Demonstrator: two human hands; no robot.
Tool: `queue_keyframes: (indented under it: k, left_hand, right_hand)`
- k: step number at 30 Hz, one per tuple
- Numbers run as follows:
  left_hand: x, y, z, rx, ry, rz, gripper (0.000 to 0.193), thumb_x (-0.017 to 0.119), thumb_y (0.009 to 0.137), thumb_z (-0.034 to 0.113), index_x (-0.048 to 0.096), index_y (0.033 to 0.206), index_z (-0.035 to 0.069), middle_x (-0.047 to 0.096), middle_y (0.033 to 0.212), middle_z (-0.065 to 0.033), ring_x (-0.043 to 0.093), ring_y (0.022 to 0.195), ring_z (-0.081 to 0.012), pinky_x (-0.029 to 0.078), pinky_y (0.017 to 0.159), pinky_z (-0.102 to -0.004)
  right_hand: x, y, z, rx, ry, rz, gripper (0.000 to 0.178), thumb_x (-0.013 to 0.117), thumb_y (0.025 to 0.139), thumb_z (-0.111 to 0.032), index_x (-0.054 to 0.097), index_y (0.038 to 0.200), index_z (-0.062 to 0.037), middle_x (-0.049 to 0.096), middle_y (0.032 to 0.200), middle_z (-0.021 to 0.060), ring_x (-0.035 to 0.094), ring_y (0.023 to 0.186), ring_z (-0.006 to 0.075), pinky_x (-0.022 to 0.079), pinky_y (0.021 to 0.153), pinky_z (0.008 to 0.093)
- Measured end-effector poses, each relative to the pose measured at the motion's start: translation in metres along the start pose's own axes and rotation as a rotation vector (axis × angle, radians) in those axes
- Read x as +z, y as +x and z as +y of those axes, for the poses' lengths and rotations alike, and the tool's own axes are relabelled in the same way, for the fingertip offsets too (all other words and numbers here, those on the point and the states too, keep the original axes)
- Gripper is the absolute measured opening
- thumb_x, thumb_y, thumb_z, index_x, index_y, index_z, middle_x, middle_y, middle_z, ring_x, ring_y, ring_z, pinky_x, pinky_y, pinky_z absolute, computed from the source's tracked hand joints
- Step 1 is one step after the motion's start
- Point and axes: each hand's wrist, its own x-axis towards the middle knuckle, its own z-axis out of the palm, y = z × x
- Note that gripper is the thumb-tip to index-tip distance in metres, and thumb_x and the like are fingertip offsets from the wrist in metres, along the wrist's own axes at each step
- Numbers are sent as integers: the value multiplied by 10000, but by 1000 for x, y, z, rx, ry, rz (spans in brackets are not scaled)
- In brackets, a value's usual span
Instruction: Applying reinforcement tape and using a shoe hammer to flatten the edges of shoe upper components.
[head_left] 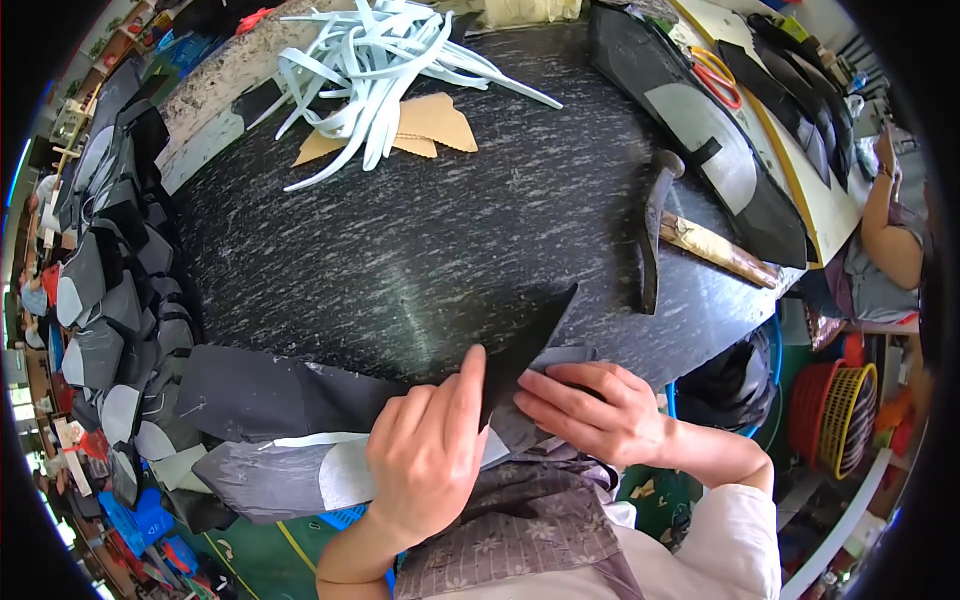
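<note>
A long black and grey piece of leather-like sheet [290, 396] lies along the table's near edge, its grey underside with a pale patch hanging toward me. My left hand [428, 450] presses on its middle, index finger stretched out and the other fingers curled around the material. A dark flap [540, 335] stands up to a point between my two hands. My right hand [600, 412] grips the piece's right end, fingers bent over it; its thumb is hidden. Beyond that hand lies a hammer [720, 250] with a tape-wrapped wooden handle.
Pale blue strips [375, 75] lie heaped over tan card pieces [437, 122] at the back. Stacked black and grey pieces [120, 290] line the left side. A similar piece [700, 135] and orange-handled scissors [716, 78] lie at the right, near another person's arm [890, 235].
</note>
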Motion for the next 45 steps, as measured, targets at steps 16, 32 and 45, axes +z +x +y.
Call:
queue_keyframes:
  k: [16, 32, 45]
  left_hand:
    - [8, -23, -10, 495, 363, -156, 394, 560, 859, 53, 666, 1226, -43, 669, 1262, -162, 601, 1122, -250, 530, 937, -318]
    - [-44, -19, -33, 394, 521, -48, 197, 611, 772, 137, 700, 885, 4, 614, 794, -88, 603, 796, -200, 530, 902, -429]
    - [-51, -15, -59, 618, 432, -281, 113, 647, 767, 151, 649, 795, 42, 560, 763, -25, 558, 714, -149, 391, 603, -276]
  right_hand:
    - [-12, 4, 18, 343, 266, 359, 442, 748, 716, 40, 649, 1133, -67, 670, 1166, 127, 673, 1009, 248, 570, 831, 372]
    - [2, 43, -9, 177, 701, -210, 655, 797, 803, -296, 548, 1313, 31, 555, 1182, 159, 606, 1018, 303, 524, 879, 370]
    - [6, 70, -19, -256, 252, -363, 503, 590, 754, -241, 672, 1214, -53, 564, 1393, 36, 511, 1114, 147, 422, 770, 309]
